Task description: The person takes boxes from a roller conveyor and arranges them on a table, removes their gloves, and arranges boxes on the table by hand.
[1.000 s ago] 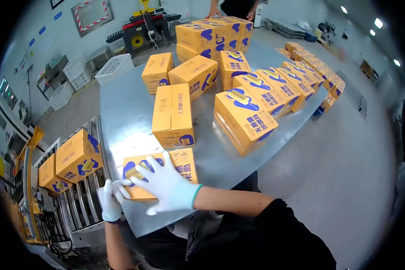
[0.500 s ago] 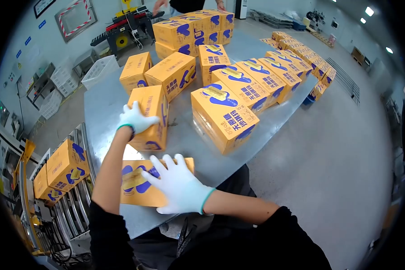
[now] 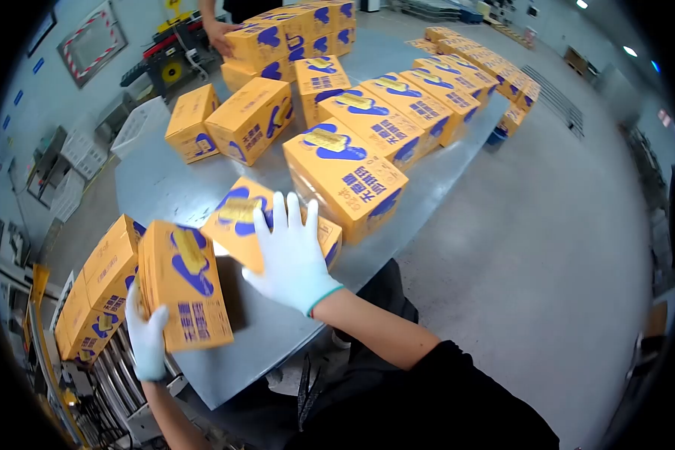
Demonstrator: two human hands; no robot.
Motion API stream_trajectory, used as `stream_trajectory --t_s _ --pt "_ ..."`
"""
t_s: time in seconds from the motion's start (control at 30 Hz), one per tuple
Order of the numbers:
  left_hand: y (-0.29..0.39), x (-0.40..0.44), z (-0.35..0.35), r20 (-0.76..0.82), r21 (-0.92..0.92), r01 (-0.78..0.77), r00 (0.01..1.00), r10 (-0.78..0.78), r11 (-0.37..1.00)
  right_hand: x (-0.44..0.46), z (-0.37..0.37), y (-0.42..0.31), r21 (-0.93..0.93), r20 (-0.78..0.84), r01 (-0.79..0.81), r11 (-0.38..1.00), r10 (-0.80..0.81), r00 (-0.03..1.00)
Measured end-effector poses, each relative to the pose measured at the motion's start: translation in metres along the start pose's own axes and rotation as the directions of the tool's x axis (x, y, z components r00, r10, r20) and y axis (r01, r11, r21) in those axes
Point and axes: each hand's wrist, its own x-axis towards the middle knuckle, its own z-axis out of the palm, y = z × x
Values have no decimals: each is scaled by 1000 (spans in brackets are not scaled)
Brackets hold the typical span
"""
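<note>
Cartons (image 3: 101,277), orange with blue patches, stand on the roller conveyor (image 3: 116,379) at far left, with purple Chinese characters low on their sides. Behind them I see white crates (image 3: 141,126) and, on the wall, a red-and-white striped frame (image 3: 90,43). The left hand (image 3: 147,341), gloved in white, grips the near carton (image 3: 187,289) by its left side, at the table's left edge. That carton hides part of the conveyor; its big purple characters face sideways to me. The right hand (image 3: 291,251) lies spread, clasping nothing, on the middle carton (image 3: 240,217), covering part of its face. Beyond the table (image 3: 270,341), a co-worker's hand (image 3: 219,36) touches the stacked cartons (image 3: 266,45). Right of centre, the row of cartons (image 3: 352,176) crosses the tabletop, its front one reading 无蔗糖 沙琪玛; the smaller brand mark is too small to read. More cartons (image 3: 495,71) stand farther right, near a floor grating (image 3: 551,97).
</note>
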Motion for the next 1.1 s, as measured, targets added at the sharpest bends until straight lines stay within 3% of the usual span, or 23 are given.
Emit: stream_trajectory --t_s 0.03,0.07,0.1,0.17,0.23,0.3,0.37,0.4,0.47,0.53,0.57,0.6,0.63,0.7,0.77,0.8,0.87,0.93,1.0,1.03,1.1 --pt "-10 -14 -3 -22 -45 43 999 -44 998 7 3 6 -19 0 -21 1000 21 1000" --pt "-36 -21 -10 28 -189 108 994 -105 976 14 7 12 -13 -40 -67 998 66 997" --pt "-22 -34 9 103 -326 120 991 -91 938 18 8 16 -4 -83 -111 994 110 990" --pt "-87 -38 11 108 -452 233 972 -206 861 21 4 19 -45 -46 -137 990 135 990" --pt "-65 -47 58 39 -584 279 948 -317 763 20 11 20 -30 -43 -64 997 63 997" --pt "-52 -38 96 2 -568 157 982 -189 808 19 8 22 -5 -46 -50 999 49 998" --pt "-65 -25 133 -151 -479 7 984 -90 878 17 5 23 50 -33 5 999 -3 999" --pt "-55 -22 144 -95 -539 93 981 -171 837 14 1 24 99 -22 49 994 -47 999" --pt "-39 -16 136 -34 -399 121 989 -147 909 5 1 24 189 -75 209 960 -198 977" --pt "-21 -2 94 167 -60 176 972 -164 983 2 6 12 276 -107 349 895 -332 937" --pt "-15 17 75 94 220 -150 987 132 964 0 7 5 222 -89 410 885 -400 912" --pt "-7 39 62 127 492 -415 904 408 765 -3 7 2 159 -67 465 871 -461 885" --pt "19 65 58 20 531 -374 903 429 761 -3 7 2 176 -66 498 849 -495 866" --pt "12 141 32 -20 774 -458 672 740 437 -2 3 1 163 -54 454 876 -452 890" --pt "-30 212 4 27 973 -198 607 794 118 -4 1 1 169 -65 467 868 -463 884" --pt "-34 215 -9 25 975 -193 601 799 115 -4 1 1 176 -59 463 868 -461 886" --pt "-34 224 -15 -101 934 -42 922 374 355 -3 0 5 175 -71 461 870 -456 887" --pt "-16 188 -20 -165 775 -171 875 456 608 -2 0 7 160 -76 469 869 -463 883" --pt "-14 112 -26 -163 625 -265 876 454 735 -3 -1 5 168 -68 454 875 -449 891" --pt "-20 77 -32 -151 622 -271 879 452 735 -3 -2 4 167 -65 455 874 -451 890" --pt "-41 12 -52 -466 248 -101 859 210 964 -2 -1 6 161 -57 457 875 -454 889"
